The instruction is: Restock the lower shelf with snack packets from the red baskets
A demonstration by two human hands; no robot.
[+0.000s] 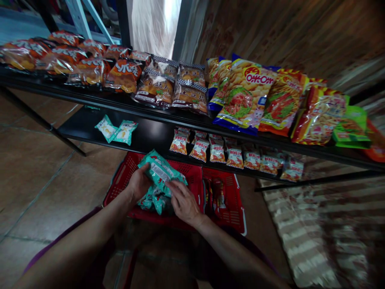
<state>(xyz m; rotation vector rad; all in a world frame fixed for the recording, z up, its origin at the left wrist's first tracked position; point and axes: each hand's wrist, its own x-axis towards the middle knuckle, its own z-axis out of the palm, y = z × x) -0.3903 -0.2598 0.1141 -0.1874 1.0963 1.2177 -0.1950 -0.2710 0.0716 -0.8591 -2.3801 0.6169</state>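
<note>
Between my two hands are teal snack bags (161, 170), held over a red shopping basket (120, 172). My left hand (140, 182) grips their left end, thumb on top. My right hand (184, 202) rests its fingers on the right end of the bags; its thumb side is partly hidden. I cannot tell exactly how many bags are held. Below them, more teal snack bags (155, 202) lie in the basket. On the lower shelf (150, 128), two teal bags (116, 130) lie overlapping at the left, apart from my hands.
Small red-and-white snack bags (217, 150) stand in rows on the lower shelf's right. The upper shelf (120, 98) holds orange bags (123, 76), brown bags (156, 88) and large yellow bags (243, 94). A second red basket part (233, 200) holds several dark-red packets (219, 194). Striped cloth (297, 228) lies right.
</note>
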